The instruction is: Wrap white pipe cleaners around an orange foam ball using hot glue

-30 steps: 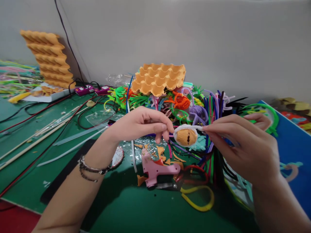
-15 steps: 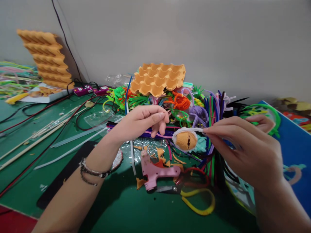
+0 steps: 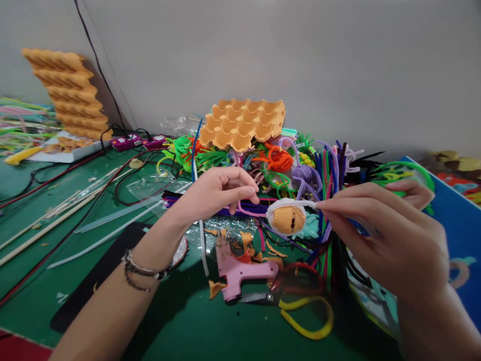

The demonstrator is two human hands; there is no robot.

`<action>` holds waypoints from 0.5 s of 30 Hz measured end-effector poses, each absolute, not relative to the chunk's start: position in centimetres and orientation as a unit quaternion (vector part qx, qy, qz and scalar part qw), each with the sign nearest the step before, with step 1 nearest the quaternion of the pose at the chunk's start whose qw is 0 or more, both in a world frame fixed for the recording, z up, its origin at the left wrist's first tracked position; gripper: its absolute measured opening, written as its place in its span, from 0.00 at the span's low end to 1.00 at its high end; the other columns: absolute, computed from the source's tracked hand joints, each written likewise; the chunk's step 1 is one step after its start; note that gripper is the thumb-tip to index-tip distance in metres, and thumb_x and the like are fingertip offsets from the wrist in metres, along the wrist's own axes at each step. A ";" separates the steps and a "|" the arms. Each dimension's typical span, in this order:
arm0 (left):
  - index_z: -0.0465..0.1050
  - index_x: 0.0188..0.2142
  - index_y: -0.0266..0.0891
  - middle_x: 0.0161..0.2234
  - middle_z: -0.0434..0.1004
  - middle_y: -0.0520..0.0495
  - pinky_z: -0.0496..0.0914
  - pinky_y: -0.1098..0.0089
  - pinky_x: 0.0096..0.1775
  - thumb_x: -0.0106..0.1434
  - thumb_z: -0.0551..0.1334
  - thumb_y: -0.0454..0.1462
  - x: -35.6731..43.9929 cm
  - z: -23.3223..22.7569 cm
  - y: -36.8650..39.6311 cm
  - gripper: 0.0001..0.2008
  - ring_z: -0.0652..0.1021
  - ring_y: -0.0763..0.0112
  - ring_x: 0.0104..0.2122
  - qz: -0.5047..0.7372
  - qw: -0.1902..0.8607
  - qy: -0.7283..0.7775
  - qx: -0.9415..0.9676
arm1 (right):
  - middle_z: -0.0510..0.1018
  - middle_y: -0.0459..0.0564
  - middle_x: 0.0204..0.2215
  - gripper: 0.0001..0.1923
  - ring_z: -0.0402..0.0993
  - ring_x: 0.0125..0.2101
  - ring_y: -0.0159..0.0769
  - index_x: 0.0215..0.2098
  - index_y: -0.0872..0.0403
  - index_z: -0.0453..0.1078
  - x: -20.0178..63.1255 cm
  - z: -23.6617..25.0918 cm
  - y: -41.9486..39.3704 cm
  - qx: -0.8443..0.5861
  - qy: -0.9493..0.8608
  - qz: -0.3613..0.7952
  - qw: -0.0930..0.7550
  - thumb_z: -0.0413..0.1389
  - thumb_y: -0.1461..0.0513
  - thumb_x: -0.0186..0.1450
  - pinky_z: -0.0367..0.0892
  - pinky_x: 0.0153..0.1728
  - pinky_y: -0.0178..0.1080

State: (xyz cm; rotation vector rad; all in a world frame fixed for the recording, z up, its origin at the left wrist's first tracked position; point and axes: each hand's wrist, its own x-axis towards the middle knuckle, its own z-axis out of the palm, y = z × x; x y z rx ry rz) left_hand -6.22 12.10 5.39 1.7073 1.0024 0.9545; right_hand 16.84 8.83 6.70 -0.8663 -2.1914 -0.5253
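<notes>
One white strip (image 3: 300,203), end pinched in the right hand (image 3: 393,233) | orange oval (image 3: 282,220), strip-edged, at 4 o'clock from view centre | left hand (image 3: 214,194) loosely curled, apparently empty | scissors (image 3: 282,304) at oval's 6 o'clock

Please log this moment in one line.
right hand: pinches end of white fuzzy strip around oval orange piece | left hand: empty, half-curled

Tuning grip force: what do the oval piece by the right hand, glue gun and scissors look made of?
Oval piece: probably paper pulp, matte and rough; the fuzzy white strand around it looks like pipe cleaner or yarn.
Glue gun: likely plastic, smooth even pink.
Scissors: grey blade likely metal, slight sheen; smooth yellow handle probably plastic.
</notes>
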 end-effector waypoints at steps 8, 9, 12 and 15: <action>0.68 0.24 0.35 0.20 0.73 0.53 0.61 0.81 0.20 0.59 0.58 0.39 -6.4 4.1 13.0 0.11 0.66 0.83 0.17 0.367 0.461 0.407 0.698 | 0.75 0.42 0.26 0.07 0.70 0.24 0.30 0.30 0.50 0.67 16.8 6.8 8.8 -0.328 -0.848 -0.206 0.361 0.55 0.69 0.60 0.52 0.33 0.42; 0.68 0.23 0.34 0.18 0.71 0.53 0.60 0.81 0.20 0.61 0.56 0.40 -6.4 3.8 13.2 0.14 0.65 0.83 0.16 0.367 0.472 0.408 0.690 | 0.75 0.42 0.26 0.07 0.70 0.24 0.30 0.30 0.50 0.67 16.9 6.8 8.7 -0.328 -0.848 -0.205 0.361 0.55 0.70 0.60 0.52 0.33 0.42; 0.65 0.21 0.34 0.15 0.65 0.56 0.57 0.81 0.19 0.64 0.51 0.40 -6.2 3.1 13.7 0.18 0.62 0.84 0.15 0.365 0.504 0.418 0.661 | 0.75 0.42 0.26 0.08 0.70 0.24 0.30 0.31 0.50 0.67 16.9 6.8 8.7 -0.324 -0.847 -0.202 0.369 0.56 0.70 0.59 0.53 0.33 0.41; 0.62 0.22 0.35 0.17 0.60 0.58 0.56 0.82 0.20 0.64 0.51 0.36 -6.0 2.9 13.7 0.14 0.61 0.85 0.17 0.377 0.530 0.393 0.650 | 0.75 0.41 0.25 0.07 0.70 0.23 0.29 0.30 0.50 0.67 16.9 6.8 8.8 -0.326 -0.844 -0.206 0.372 0.56 0.69 0.60 0.52 0.33 0.41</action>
